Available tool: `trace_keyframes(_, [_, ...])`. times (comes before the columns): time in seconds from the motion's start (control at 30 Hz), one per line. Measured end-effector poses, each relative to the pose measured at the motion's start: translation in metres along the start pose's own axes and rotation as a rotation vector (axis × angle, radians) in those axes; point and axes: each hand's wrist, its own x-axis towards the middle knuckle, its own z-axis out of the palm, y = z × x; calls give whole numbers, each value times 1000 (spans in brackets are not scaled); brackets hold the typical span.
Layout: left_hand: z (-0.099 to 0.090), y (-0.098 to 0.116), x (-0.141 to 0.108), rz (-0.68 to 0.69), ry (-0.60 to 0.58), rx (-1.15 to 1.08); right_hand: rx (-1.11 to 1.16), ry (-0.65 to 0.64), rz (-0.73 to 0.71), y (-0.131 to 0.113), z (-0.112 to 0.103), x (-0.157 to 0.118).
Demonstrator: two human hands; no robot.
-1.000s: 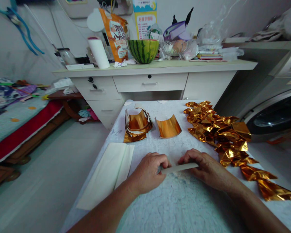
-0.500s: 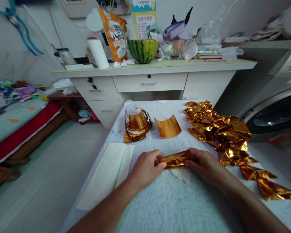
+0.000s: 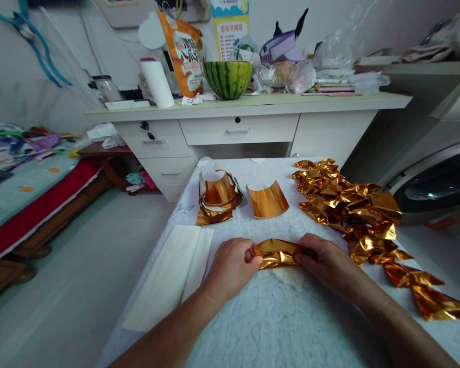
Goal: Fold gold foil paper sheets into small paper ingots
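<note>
Apparently folding gold foil strip (image 3: 278, 259) at 12 o'clock, pinching ends between fingers of left hand (image 3: 232, 266) and right hand (image 3: 327, 257); align edges before creasing.

I'm in a home, a lived-in room: at nine o'clock a bed (image 3: 34, 197) with rumpled cloths, at three o'clock a front-loading washing machine (image 3: 437, 153). At twelve o'clock, beyond my cloth-covered surface (image 3: 268, 317), a white drawer desk (image 3: 203, 110) bears a halved watermelon (image 3: 229, 80), a snack bag (image 3: 184, 59) and a paper roll (image 3: 157, 83).
</note>
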Motion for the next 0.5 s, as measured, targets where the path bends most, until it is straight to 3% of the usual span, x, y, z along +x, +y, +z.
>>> trace_keyframes(0.2, [1, -2, 1, 51, 14, -36, 64, -51, 37, 5, 4, -1])
trace_keyframes(0.5, [2, 1, -2, -15, 63, 89, -22, 17, 68, -3, 5, 0])
